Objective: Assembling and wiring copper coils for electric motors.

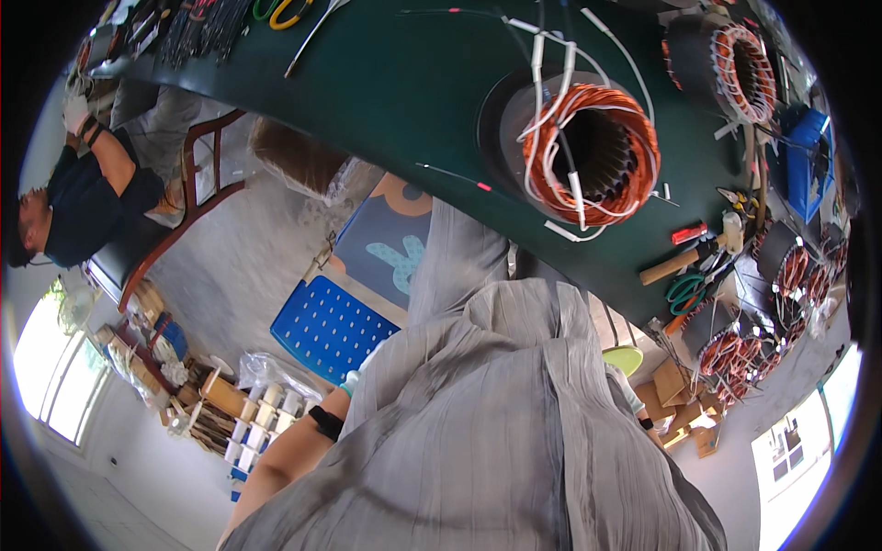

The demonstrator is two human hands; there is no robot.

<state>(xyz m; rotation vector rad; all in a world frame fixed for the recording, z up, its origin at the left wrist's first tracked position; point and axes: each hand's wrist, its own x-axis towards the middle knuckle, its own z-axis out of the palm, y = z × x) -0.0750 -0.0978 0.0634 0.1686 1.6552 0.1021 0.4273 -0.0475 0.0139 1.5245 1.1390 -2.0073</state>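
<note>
My left hand (353,377), in a pale glove, hangs low beside the grey garment (478,413) I wear. The cloth hides its fingers. On the other side my right hand (628,389) is also gloved and mostly covered by the garment, its fingers out of sight. A motor stator (643,170) with orange copper windings stands on the dark green table (386,92) in front of me, apart from both hands. White sleeved leads (542,73) loop over its top. A thin wire with a red sleeve (483,186) lies left of it.
A hammer (680,262), a red-handled tool (689,233) and green-handled scissors (684,292) lie at the right. More stators (744,73) stand beyond. A blue perforated stool seat (331,326) is near my left hand. Another person (101,184) sits at far left by a wooden chair (188,184).
</note>
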